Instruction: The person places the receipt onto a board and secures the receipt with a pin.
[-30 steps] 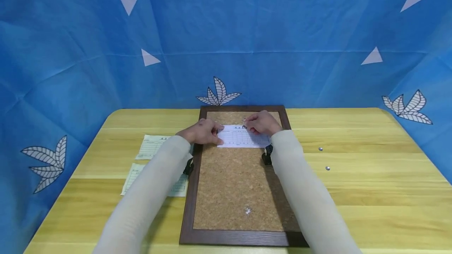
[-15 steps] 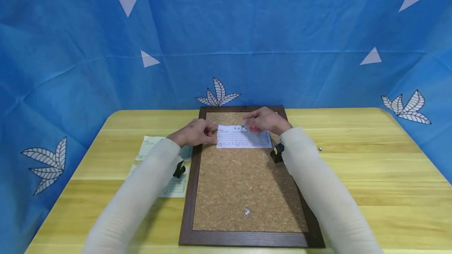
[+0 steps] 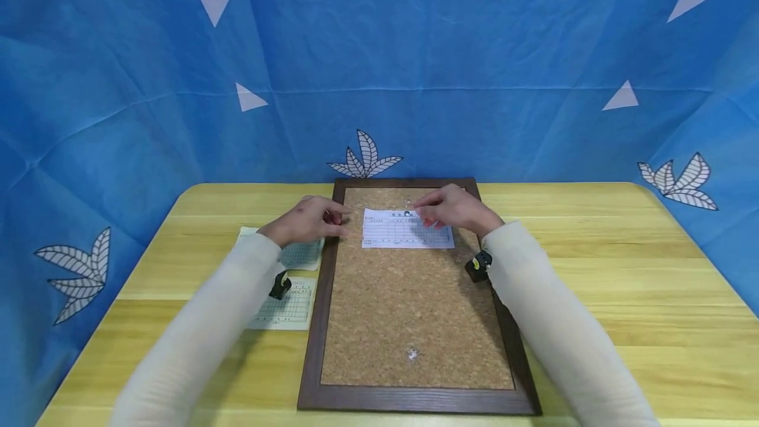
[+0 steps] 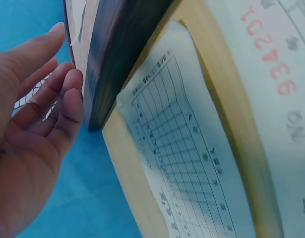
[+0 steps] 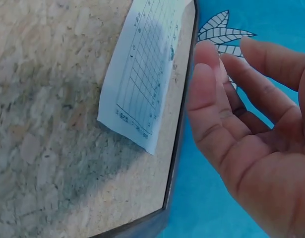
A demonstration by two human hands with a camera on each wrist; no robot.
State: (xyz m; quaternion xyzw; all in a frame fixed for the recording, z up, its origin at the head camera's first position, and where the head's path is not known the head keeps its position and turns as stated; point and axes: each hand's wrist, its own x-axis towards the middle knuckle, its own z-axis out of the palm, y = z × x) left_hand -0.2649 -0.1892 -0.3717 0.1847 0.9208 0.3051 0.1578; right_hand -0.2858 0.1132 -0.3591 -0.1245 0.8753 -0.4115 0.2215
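1. Near the far edge of the desk [image 3: 593, 282], on the far part of the cork board [image 3: 415, 302], lay the white slip [image 3: 385, 232]. Its long sides ran about parallel to the board's far edge.
2. One small round tack [image 3: 407, 213] stood at the slip's far edge, near the middle. Whether its point was fully in the cork, I could not tell.
3. The right hand [image 3: 458, 208] reached over the board's right side, its fingers loosely bent beside the tack. Nothing was visible in it, so I judged that it gripped nothing; if the fingertips touched the paper was not clear.
4. The left hand [image 3: 305, 219] was above the board's left rim, thumb and fingers apart, with nothing between them. It was just beside the slip, not touching.
5. For good fastening, in my opinion, the tack needed a straight press with the thumb until its head sat flat, while other fingers kept the paper down.
6. One tack alone could let the slip turn, so its alignment with the board's far edge deserved a check.
7. The slip was oblong, printed with a heading and ruled table. One corner, in the right wrist view, seemed lifted from the cork.
8. To the left of the board, on the desk, lay a pale green slip [image 3: 305, 256] and a similar second slip [image 3: 294, 310].
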